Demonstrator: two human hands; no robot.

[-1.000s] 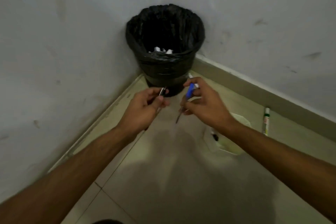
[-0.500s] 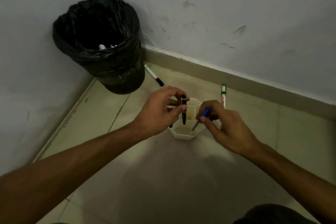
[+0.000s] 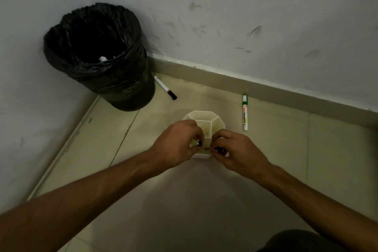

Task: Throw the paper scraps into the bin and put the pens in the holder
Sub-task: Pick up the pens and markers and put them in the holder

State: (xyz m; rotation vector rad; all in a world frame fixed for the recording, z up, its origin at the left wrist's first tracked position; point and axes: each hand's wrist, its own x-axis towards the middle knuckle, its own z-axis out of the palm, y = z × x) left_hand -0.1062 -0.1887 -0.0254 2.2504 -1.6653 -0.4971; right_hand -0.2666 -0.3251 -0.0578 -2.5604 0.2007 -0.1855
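A white many-sided pen holder (image 3: 208, 117) with inner dividers stands on the floor tiles. My left hand (image 3: 178, 144) is over its left side, fingers closed on a black pen (image 3: 199, 143) whose top end shows. My right hand (image 3: 237, 153) is at its near right side, pinching a blue pen (image 3: 216, 149); only the blue top shows. Both pens' lower parts are hidden inside the holder or behind my fingers. The bin (image 3: 98, 57), lined with a black bag, stands in the corner with white paper scraps (image 3: 103, 59) inside.
A black-capped marker (image 3: 165, 87) lies on the floor right of the bin. A green whiteboard marker (image 3: 244, 112) lies right of the holder, near the skirting board (image 3: 286, 96). Walls meet behind the bin.
Both hands have dropped lower onto the holder, and the black and blue pens have gone down into it so only their tops show. The view has shifted slightly.
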